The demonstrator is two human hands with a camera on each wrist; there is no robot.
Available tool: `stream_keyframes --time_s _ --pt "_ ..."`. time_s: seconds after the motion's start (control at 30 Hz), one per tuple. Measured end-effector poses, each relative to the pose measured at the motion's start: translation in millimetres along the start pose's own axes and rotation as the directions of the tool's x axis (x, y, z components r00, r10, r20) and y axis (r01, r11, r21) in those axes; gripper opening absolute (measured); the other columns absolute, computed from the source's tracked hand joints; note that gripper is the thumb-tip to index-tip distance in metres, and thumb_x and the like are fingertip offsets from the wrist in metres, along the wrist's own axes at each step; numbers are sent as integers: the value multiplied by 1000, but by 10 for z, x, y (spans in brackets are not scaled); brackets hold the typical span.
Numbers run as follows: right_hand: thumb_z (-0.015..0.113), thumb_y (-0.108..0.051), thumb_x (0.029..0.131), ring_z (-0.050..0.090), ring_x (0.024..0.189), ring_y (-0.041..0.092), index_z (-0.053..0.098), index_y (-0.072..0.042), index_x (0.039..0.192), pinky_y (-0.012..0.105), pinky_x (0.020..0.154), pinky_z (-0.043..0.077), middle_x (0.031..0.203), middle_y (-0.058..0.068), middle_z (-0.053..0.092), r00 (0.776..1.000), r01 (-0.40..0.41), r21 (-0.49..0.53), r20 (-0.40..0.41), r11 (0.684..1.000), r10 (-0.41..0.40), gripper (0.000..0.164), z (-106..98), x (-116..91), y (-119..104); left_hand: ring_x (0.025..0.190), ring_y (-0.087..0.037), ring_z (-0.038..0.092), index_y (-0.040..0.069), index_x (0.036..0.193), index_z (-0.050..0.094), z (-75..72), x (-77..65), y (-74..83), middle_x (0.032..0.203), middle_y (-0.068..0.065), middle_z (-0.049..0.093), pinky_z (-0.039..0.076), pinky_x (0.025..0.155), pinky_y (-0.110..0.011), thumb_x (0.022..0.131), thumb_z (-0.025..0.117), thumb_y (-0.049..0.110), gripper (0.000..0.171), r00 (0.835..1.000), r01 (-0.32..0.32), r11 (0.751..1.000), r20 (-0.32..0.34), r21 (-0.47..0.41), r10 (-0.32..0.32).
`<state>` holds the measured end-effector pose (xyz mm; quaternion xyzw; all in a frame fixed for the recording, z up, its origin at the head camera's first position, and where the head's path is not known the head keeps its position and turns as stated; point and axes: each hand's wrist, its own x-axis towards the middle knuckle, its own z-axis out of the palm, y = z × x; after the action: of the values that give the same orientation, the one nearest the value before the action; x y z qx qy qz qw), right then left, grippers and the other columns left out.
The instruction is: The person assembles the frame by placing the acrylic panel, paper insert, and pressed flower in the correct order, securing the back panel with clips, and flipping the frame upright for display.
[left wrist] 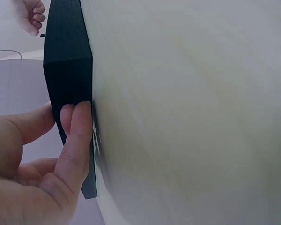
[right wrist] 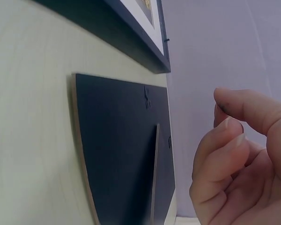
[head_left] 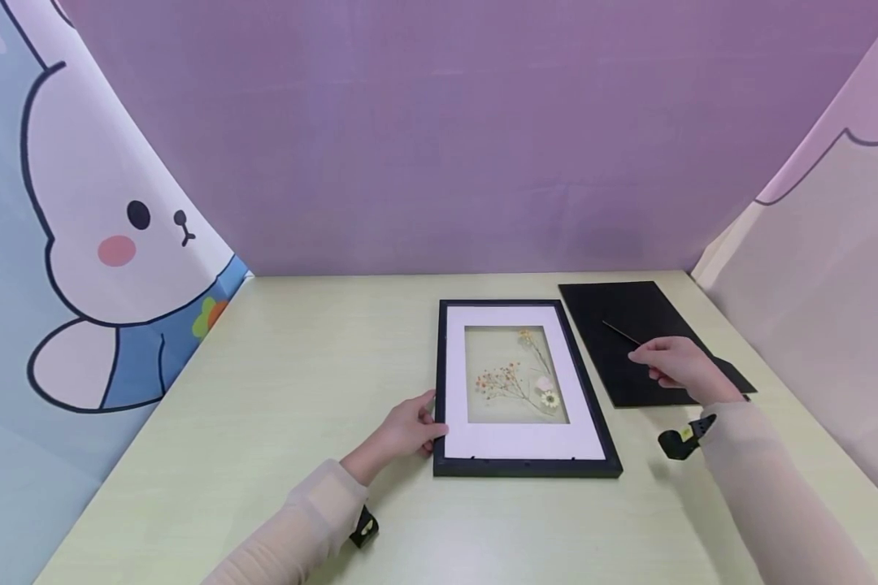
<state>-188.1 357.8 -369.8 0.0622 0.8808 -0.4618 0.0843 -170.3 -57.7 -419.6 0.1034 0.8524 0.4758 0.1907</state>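
A black picture frame (head_left: 527, 469) lies flat on the table, with a white mat (head_left: 523, 443) around a window of dried flowers (head_left: 512, 382). My left hand (head_left: 407, 426) pinches the frame's left side near its lower corner; in the left wrist view the fingertips (left wrist: 82, 112) press against the outer side. To the right of the frame is a black backing board (head_left: 600, 305), whose stand leg (right wrist: 155, 164) shows edge-on in the right wrist view. Over this board my right hand (head_left: 676, 363) hovers, fingers loosely curled with nothing visible in them. A dark mark shows at one fingertip.
The pale wooden table (head_left: 263, 390) meets a purple backdrop (head_left: 446, 162) at its far edge. A rabbit-print curtain (head_left: 88, 325) hangs along the left, and a pale one (head_left: 827, 284) along the right. Small black tabs (head_left: 573, 458) stick out along the frame's near inner edge.
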Motion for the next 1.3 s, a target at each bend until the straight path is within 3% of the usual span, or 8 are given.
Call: stream_keyframes --time_s 0.47,0.7,0.93,1.3 --pt "62 -27 88 50 62 8 58 3 101 24 57 48 71 -1 51 1000 8 10 -17 1000 -8 33 -206 -78 163 60 -18 56 -2 142 27 -6 -8 8 80 -10 50 52 55 -30 86 64 5 68 1000 6 1000 3 -7 -6" --pt "61 -28 89 50 62 7 62 -7 94 23 57 48 72 0 51 999 -12 23 -30 1000 12 21 -319 -101 258 59 -18 56 -3 143 26 -8 -10 17 79 -10 51 52 55 -30 86 63 6 68 1000 1 1000 8 -6 -1" --pt "59 -28 90 51 63 7 61 -5 95 23 58 48 73 -2 52 999 -9 39 -43 999 10 23 -441 -157 379 60 -18 56 -2 143 26 -11 -10 21 79 -10 51 52 55 -30 86 63 6 68 1000 5 1000 6 0 -5" --pt "58 -25 91 51 59 4 60 -11 87 20 57 49 68 -7 52 996 -72 103 -45 992 77 15 -660 -288 611 60 -18 56 -2 142 28 -14 -16 24 79 -10 50 53 54 -30 87 63 6 67 1000 7 1000 6 -5 -7"
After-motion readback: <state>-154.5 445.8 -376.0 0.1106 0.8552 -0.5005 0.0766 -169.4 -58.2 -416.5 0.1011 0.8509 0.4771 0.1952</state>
